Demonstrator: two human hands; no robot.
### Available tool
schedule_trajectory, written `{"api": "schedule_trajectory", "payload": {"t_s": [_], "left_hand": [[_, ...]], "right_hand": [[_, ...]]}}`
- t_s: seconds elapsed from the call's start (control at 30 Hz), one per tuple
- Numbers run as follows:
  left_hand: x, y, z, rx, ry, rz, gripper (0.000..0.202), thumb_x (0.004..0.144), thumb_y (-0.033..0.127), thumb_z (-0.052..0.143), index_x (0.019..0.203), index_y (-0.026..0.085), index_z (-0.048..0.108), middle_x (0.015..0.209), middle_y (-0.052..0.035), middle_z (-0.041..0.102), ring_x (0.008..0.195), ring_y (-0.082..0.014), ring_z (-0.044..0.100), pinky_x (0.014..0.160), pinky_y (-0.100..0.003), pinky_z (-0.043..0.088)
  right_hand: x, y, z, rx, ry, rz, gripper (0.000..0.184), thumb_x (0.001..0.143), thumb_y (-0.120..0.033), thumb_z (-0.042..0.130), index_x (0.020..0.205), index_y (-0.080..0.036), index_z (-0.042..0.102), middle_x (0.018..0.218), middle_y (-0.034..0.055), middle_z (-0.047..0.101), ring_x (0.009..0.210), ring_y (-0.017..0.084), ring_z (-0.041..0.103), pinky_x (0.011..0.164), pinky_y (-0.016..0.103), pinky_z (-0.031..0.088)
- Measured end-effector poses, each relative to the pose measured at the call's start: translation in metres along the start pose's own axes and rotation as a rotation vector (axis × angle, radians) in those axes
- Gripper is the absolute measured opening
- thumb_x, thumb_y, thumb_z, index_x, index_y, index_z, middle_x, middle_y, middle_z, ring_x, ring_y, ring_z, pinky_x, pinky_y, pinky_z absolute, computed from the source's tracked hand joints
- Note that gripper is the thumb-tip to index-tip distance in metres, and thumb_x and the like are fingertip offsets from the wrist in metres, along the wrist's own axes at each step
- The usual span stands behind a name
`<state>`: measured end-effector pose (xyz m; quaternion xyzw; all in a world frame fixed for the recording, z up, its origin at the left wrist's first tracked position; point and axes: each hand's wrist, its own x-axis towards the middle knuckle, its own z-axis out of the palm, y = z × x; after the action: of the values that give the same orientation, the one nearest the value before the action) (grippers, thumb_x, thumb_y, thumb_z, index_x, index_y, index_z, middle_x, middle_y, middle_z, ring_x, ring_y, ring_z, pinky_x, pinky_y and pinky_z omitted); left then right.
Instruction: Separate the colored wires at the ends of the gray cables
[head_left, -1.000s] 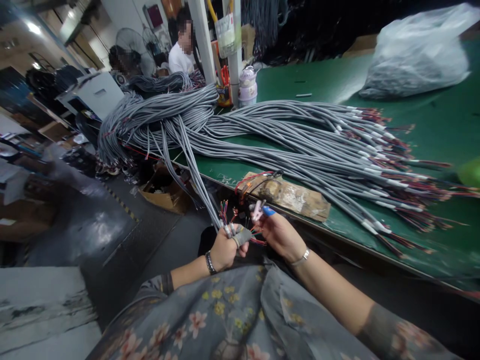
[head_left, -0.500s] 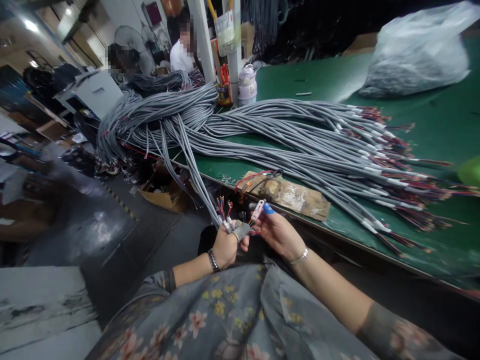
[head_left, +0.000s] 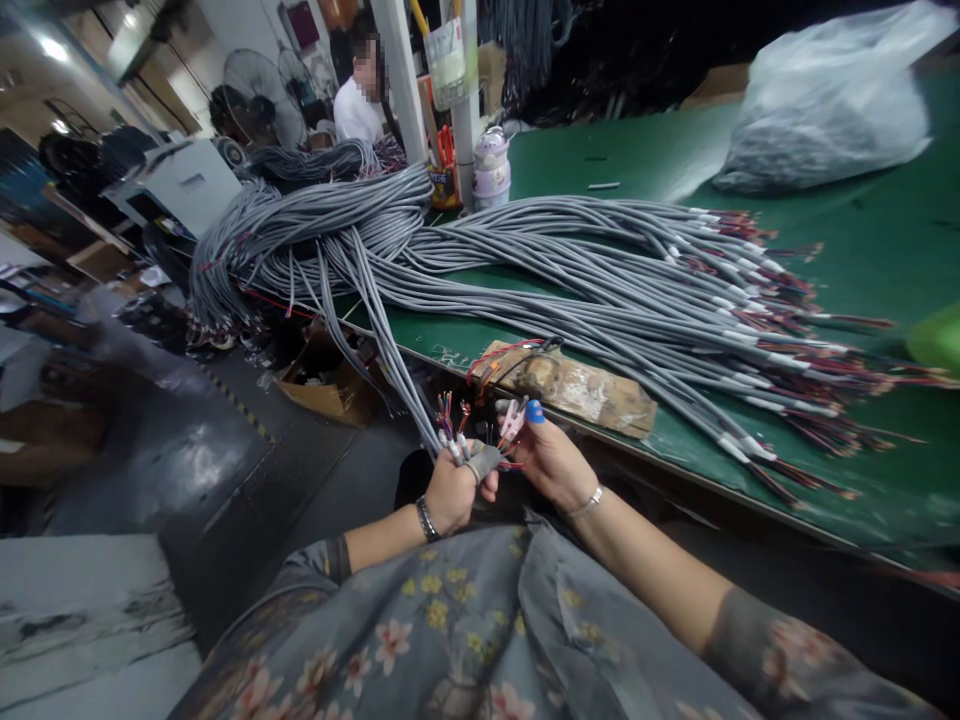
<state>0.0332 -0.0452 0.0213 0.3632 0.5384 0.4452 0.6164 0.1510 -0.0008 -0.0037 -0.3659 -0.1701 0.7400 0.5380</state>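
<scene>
My left hand [head_left: 454, 492], with grey wrapping on a finger, is closed around a few grey cables [head_left: 409, 395] near their white-banded ends. Thin coloured wires [head_left: 448, 412] fan out above that fist, and a few more stick out towards the right. Close beside it, my right hand [head_left: 559, 465] is closed on a small pale pink, clip-like piece [head_left: 512, 422] at the fingertips. Blue covering shows on the right thumb. The piece is right at the coloured wires; whether it grips one is too small to tell.
A large bundle of grey cables [head_left: 525, 240] lies across the green table [head_left: 570, 160], bare wire ends to the right. At the table's edge is a wooden board [head_left: 600, 395]. A plastic bag [head_left: 825, 110], a lilac bottle [head_left: 492, 170] and a co-worker [head_left: 360, 105] are farther back. A carton [head_left: 330, 380] stands below.
The pink piece has turned in my right fingers and now shows two arms instead of one flat face. My left hand keeps its hold on the cables. The view has shifted slightly.
</scene>
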Motion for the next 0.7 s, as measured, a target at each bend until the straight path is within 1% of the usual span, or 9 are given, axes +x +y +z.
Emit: {"api": "schedule_trajectory", "payload": {"t_s": [0.1,0.2,0.37,0.43,0.53,0.63,0.7], "left_hand": [[0.001,0.000,0.000,0.019,0.002,-0.002,0.047,0.056,0.056,0.073,0.048,0.016,0.050,0.040,0.0022,0.049,0.033,-0.0051,0.038,0.033,-0.018,0.032],[0.000,0.000,-0.001,0.033,-0.005,0.003,0.047,0.057,0.057,0.072,0.048,0.016,0.050,0.040,0.0019,0.049,0.033,-0.0052,0.038,0.033,-0.019,0.032],[-0.004,-0.001,-0.005,0.035,-0.037,0.035,0.047,0.061,0.056,0.070,0.047,0.016,0.050,0.040,0.0011,0.050,0.033,-0.0060,0.040,0.035,-0.019,0.033],[-0.006,-0.003,-0.007,0.031,-0.042,0.043,0.046,0.061,0.056,0.070,0.048,0.016,0.051,0.041,0.0010,0.051,0.034,-0.0063,0.041,0.036,-0.019,0.033],[-0.008,-0.004,-0.010,0.034,-0.032,0.047,0.047,0.062,0.056,0.069,0.048,0.016,0.051,0.041,0.0009,0.051,0.035,-0.0060,0.041,0.036,-0.019,0.033],[-0.006,-0.004,-0.009,0.012,-0.007,0.047,0.046,0.063,0.056,0.069,0.049,0.016,0.051,0.042,0.0009,0.051,0.035,-0.0058,0.040,0.036,-0.019,0.033],[-0.004,-0.003,-0.007,-0.014,0.012,0.040,0.046,0.061,0.056,0.070,0.049,0.016,0.050,0.041,0.0014,0.051,0.034,-0.0060,0.040,0.035,-0.019,0.032]], "right_hand": [[0.000,0.001,0.001,0.051,0.010,0.006,0.036,0.052,-0.052,0.084,0.064,-0.021,0.068,0.064,-0.0015,0.066,0.058,0.011,0.056,0.056,0.023,0.048],[-0.001,0.001,-0.001,0.059,-0.012,0.024,0.038,0.053,-0.054,0.083,0.066,-0.022,0.069,0.065,-0.0011,0.067,0.059,0.012,0.057,0.054,0.023,0.048],[-0.006,-0.001,-0.006,0.038,-0.115,0.088,0.037,0.070,-0.060,0.069,0.070,-0.023,0.069,0.071,0.0011,0.069,0.060,0.013,0.059,0.055,0.025,0.048],[-0.008,-0.003,-0.007,0.033,-0.164,0.120,0.038,0.073,-0.061,0.064,0.073,-0.023,0.070,0.073,0.0022,0.069,0.060,0.013,0.059,0.057,0.025,0.049],[-0.009,-0.005,-0.008,0.029,-0.203,0.140,0.033,0.075,-0.055,0.065,0.078,-0.023,0.071,0.075,0.0025,0.070,0.062,0.013,0.059,0.057,0.025,0.050],[-0.009,-0.004,-0.009,0.020,-0.159,0.098,0.023,0.073,-0.045,0.072,0.080,-0.022,0.071,0.077,0.0016,0.071,0.064,0.013,0.060,0.057,0.023,0.050],[-0.008,-0.003,-0.010,0.013,-0.130,0.070,0.023,0.070,-0.041,0.075,0.080,-0.021,0.071,0.077,0.0014,0.071,0.064,0.012,0.060,0.055,0.022,0.049]]}}
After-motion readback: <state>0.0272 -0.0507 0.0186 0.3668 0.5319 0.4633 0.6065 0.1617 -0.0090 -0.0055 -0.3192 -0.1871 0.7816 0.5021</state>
